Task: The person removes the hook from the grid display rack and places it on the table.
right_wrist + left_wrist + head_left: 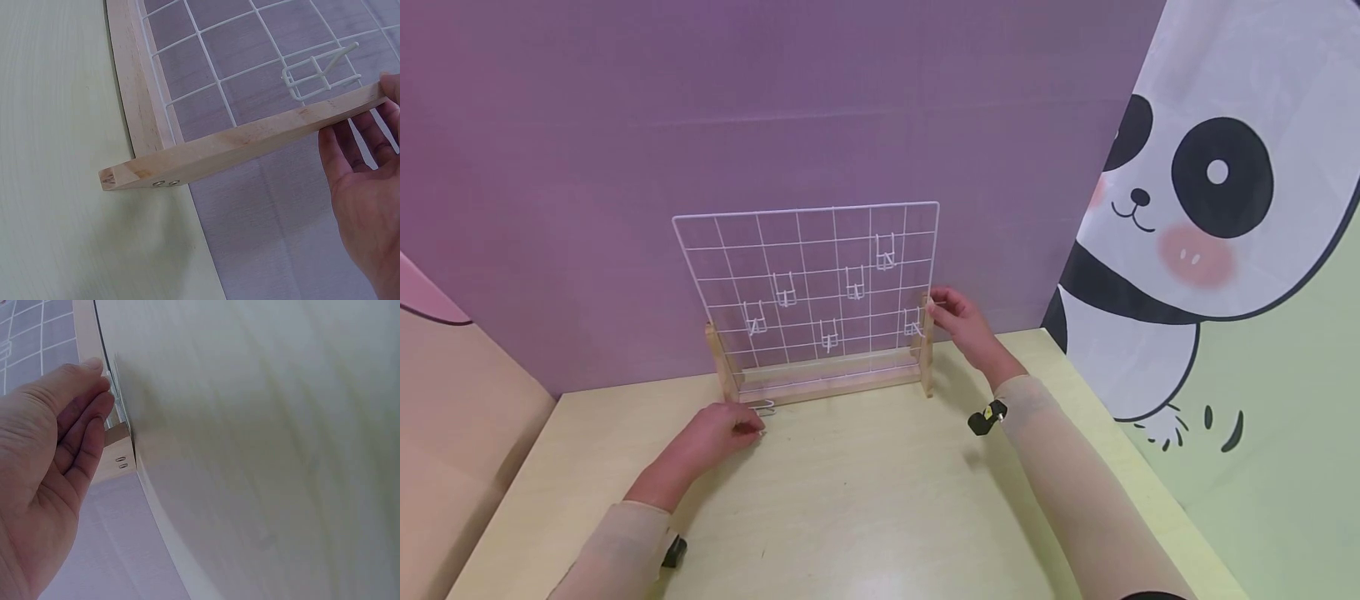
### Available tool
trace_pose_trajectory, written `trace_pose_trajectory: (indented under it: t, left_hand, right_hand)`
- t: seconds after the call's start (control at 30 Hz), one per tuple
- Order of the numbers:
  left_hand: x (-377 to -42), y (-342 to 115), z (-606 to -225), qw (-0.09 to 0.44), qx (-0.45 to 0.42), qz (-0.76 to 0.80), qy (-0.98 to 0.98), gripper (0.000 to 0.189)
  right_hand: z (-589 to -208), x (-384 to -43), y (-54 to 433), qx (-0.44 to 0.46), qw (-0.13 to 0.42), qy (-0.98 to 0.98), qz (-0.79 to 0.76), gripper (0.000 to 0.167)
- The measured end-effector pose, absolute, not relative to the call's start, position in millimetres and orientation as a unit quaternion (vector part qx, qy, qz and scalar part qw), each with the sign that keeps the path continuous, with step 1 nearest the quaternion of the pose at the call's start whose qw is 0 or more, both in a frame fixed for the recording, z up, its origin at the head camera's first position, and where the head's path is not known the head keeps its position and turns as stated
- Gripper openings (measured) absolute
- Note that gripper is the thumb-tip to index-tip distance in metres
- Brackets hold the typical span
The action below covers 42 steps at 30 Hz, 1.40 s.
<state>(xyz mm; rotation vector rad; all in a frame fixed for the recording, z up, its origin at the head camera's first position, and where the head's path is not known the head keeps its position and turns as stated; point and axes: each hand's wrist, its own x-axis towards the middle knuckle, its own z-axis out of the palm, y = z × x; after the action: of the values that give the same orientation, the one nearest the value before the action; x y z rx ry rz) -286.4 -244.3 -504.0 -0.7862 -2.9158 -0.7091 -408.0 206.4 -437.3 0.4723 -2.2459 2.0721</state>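
Observation:
A white wire grid panel (816, 250) stands upright in a wooden stand (831, 387), with several small white wire hooks (828, 340) hanging on it. My left hand (718, 433) is low at the table, just in front of the stand's left foot. Its thumb and fingertips pinch a white wire hook (765, 408), mostly hidden behind the fingers in the left wrist view. On the other side, my right hand (966, 325) grips the upper end of the right wooden upright (250, 140), thumb on one face and fingers on the other.
The stand sits near the back of a pale wooden table (850, 500), close to a purple backdrop (850, 100). A panda picture (1217, 250) covers the wall at the right. Dark wrist devices (987, 417) sit on both sleeves.

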Motion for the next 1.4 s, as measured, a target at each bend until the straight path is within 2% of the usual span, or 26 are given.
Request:
trace_pose_trajectory:
  t: [0.57, 1.0, 1.4]
  left_hand:
    - [-285.2, -245.7, -502.8, 0.019, -0.254, -0.234, -0.938, 0.013]
    - [-283.9, -244.3, -498.8, 0.015, -0.203, -0.285, -0.937, 0.015]
    - [-284.0, -244.0, -483.1, 0.138, -0.165, -0.323, -0.922, 0.013]
  right_hand:
    - [-438.9, -408.9, 206.4, 0.154, 0.025, -0.725, 0.671, 0.032]
    - [-441.2, -411.8, 206.4, 0.160, 0.031, -0.716, 0.679, 0.034]
    - [-440.9, -410.7, 206.4, 0.155, 0.031, -0.720, 0.675, 0.029]
